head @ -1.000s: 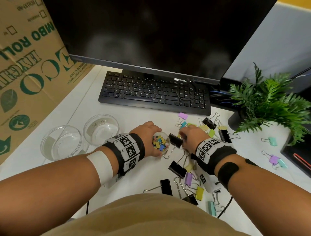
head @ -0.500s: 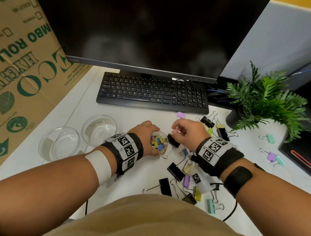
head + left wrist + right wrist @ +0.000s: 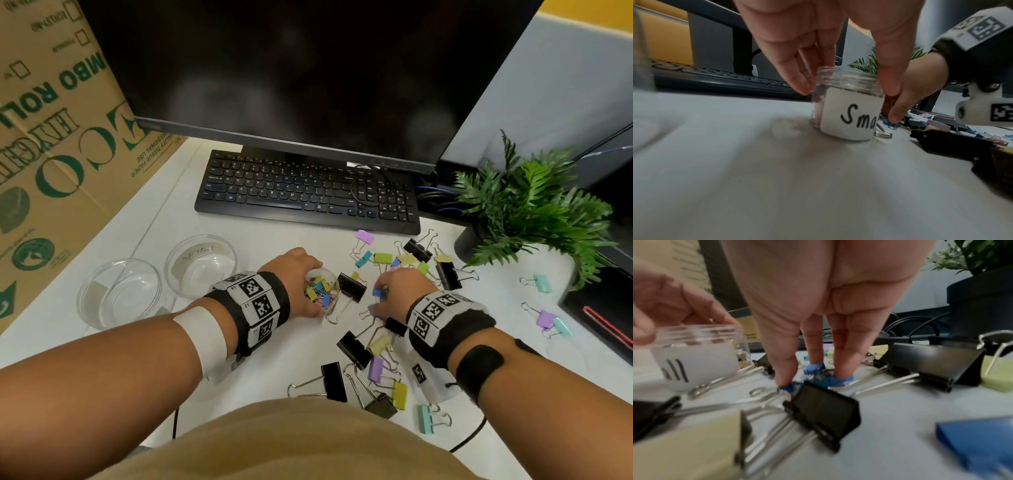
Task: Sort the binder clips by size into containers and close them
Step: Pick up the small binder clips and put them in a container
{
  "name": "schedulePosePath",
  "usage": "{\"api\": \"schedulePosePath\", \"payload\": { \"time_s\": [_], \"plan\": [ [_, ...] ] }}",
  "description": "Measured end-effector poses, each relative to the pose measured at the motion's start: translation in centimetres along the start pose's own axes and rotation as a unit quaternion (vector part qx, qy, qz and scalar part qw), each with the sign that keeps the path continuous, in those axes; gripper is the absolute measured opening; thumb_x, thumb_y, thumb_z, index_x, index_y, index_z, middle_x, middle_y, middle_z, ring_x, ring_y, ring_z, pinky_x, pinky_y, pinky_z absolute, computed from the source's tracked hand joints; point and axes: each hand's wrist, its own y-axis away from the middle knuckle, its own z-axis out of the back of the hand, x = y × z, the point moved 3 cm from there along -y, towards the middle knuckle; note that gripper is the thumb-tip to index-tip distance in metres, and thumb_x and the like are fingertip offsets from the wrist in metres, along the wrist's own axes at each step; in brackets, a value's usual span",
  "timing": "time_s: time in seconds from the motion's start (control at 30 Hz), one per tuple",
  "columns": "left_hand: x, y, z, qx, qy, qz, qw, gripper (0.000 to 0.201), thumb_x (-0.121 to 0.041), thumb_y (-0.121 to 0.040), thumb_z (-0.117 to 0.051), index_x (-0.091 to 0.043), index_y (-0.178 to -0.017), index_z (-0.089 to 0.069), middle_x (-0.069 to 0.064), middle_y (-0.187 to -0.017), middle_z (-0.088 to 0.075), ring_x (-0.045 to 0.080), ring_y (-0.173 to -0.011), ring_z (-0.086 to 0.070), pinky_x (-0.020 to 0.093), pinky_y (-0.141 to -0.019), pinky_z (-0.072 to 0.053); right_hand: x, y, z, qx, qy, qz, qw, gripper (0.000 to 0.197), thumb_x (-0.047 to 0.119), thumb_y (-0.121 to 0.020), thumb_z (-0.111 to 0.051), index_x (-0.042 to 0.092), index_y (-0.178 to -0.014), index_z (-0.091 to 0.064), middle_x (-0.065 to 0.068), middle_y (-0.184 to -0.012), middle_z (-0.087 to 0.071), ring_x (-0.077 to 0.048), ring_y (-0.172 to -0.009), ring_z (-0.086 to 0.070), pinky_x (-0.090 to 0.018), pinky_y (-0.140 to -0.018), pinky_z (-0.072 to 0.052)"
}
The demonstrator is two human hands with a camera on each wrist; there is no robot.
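Observation:
My left hand [image 3: 310, 291] [image 3: 846, 86] grips a small clear jar [image 3: 322, 289] [image 3: 849, 118] labelled "Sma…", standing open on the white desk with several small coloured clips inside. Just right of it, my right hand [image 3: 375, 299] [image 3: 813, 376] reaches down, and its straight fingertips [image 3: 840, 373] rest on separate small blue clips [image 3: 815, 368] [image 3: 377, 292] lying on the desk. Large black clips [image 3: 351, 286] [image 3: 826, 412] and medium coloured clips [image 3: 382, 257] are scattered around that hand. Two empty clear round containers [image 3: 120, 294] [image 3: 200, 265] sit to the left.
A black keyboard [image 3: 308, 192] and a monitor [image 3: 308, 68] stand behind the clips. A cardboard box [image 3: 51, 137] walls the left side, and a potted plant [image 3: 534, 205] is at the right. More clips [image 3: 544, 320] lie far right beside a dark object [image 3: 603, 318].
My right hand went from the clips up to the jar's mouth, then back down onto the small blue clips to the jar's right. The left hand kept hold of the jar.

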Motion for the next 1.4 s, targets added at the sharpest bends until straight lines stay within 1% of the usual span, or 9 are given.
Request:
{"api": "schedulePosePath", "payload": {
  "time_s": [0.1,0.23,0.43,0.6,0.77,1.03,1.2,1.3,1.4],
  "plan": [
    [0.0,0.0,0.0,0.001,0.0,0.001,1.0,0.08,-0.043,-0.07,-0.076,-0.023,-0.139,-0.039,-0.003,-0.129,-0.043,0.014,-0.119,-0.047,0.029,-0.099,-0.043,0.2,-0.2,-0.7,-0.017,-0.017,0.013,1.0,0.032,0.036,-0.086,-0.061,0.021,-0.115,-0.061,-0.004,-0.117,-0.058,-0.02,-0.107,-0.055,-0.029,-0.089,-0.051],
    [0.0,0.0,0.0,-0.001,-0.001,0.0,1.0,0.08,-0.044,-0.071,-0.076,-0.023,-0.139,-0.039,-0.004,-0.129,-0.043,0.014,-0.119,-0.047,0.028,-0.097,-0.043,0.4,-0.3,-1.0,-0.019,-0.023,0.007,1.0,0.019,0.026,-0.089,-0.057,0.021,-0.107,-0.062,-0.004,-0.114,-0.057,-0.019,-0.101,-0.056,-0.023,-0.079,-0.046],
    [0.1,0.1,-0.1,0.0,-0.002,-0.001,1.0,0.08,-0.043,-0.07,-0.076,-0.023,-0.139,-0.039,-0.004,-0.129,-0.043,0.014,-0.118,-0.047,0.029,-0.098,-0.043,-0.4,-0.2,-0.3,-0.043,-0.076,0.005,0.996,0.017,0.016,-0.089,-0.055,0.017,-0.101,-0.067,-0.002,-0.107,-0.065,-0.019,-0.1,-0.059,-0.027,-0.087,-0.052],
    [0.1,0.1,-0.1,-0.001,-0.004,-0.002,1.0,0.08,-0.043,-0.07,-0.076,-0.023,-0.139,-0.039,-0.003,-0.129,-0.043,0.014,-0.118,-0.047,0.028,-0.097,-0.043,0.5,1.3,1.7,-0.155,-0.271,0.048,0.949,0.009,0.011,-0.084,-0.064,0.016,-0.091,-0.067,0.006,-0.081,-0.06,-0.01,-0.079,-0.057,-0.02,-0.071,-0.05],
    [0.0,0.0,-0.1,-0.009,-0.005,0.0,1.0,0.081,-0.045,-0.068,-0.077,-0.023,-0.137,-0.042,-0.003,-0.127,-0.045,0.015,-0.115,-0.05,0.03,-0.097,-0.044,4.6,2.4,2.4,-0.148,-0.34,0.114,0.922,0.018,0.01,-0.08,-0.07,0.025,-0.08,-0.06,0.007,-0.071,-0.058,-0.008,-0.067,-0.055,-0.015,-0.062,-0.047],
    [0.0,-0.1,-0.1,-0.007,-0.007,-0.002,1.0,0.081,-0.044,-0.068,-0.077,-0.022,-0.137,-0.042,-0.002,-0.126,-0.045,0.015,-0.116,-0.05,0.03,-0.097,-0.044,6.2,2.0,2.2,-0.159,-0.31,0.15,0.925,0.022,0.009,-0.079,-0.07,0.022,-0.076,-0.052,0.004,-0.068,-0.054,-0.014,-0.068,-0.055,-0.025,-0.069,-0.049],
    [0.1,-0.1,-0.1,-0.007,-0.009,-0.004,1.0,0.081,-0.045,-0.067,-0.077,-0.022,-0.136,-0.042,-0.003,-0.126,-0.045,0.015,-0.115,-0.05,0.03,-0.096,-0.045,6.0,2.3,1.6,-0.132,-0.35,0.173,0.911,0.021,0.007,-0.076,-0.074,0.02,-0.08,-0.058,-0.003,-0.079,-0.065,-0.019,-0.076,-0.064,-0.028,-0.076,-0.054],
    [0.1,-0.1,-0.2,-0.009,-0.006,-0.004,1.0,0.081,-0.044,-0.067,-0.077,-0.023,-0.137,-0.042,-0.003,-0.127,-0.045,0.016,-0.116,-0.05,0.03,-0.098,-0.044,4.8,2.1,1.6,-0.165,-0.381,0.139,0.899,0.015,0.012,-0.078,-0.073,0.02,-0.082,-0.061,-0.001,-0.083,-0.066,-0.016,-0.078,-0.064,-0.024,-0.076,-0.053],
    [0.2,-0.1,-0.2,-0.008,-0.002,-0.003,1.0,0.08,-0.043,-0.069,-0.077,-0.023,-0.138,-0.041,-0.004,-0.128,-0.044,0.015,-0.118,-0.048,0.029,-0.099,-0.044,1.6,1.1,1.9,-0.173,-0.298,0.048,0.938,0.007,0.014,-0.085,-0.065,0.018,-0.092,-0.065,0.004,-0.089,-0.062,-0.011,-0.083,-0.057,-0.025,-0.083,-0.05]
  ]
}}
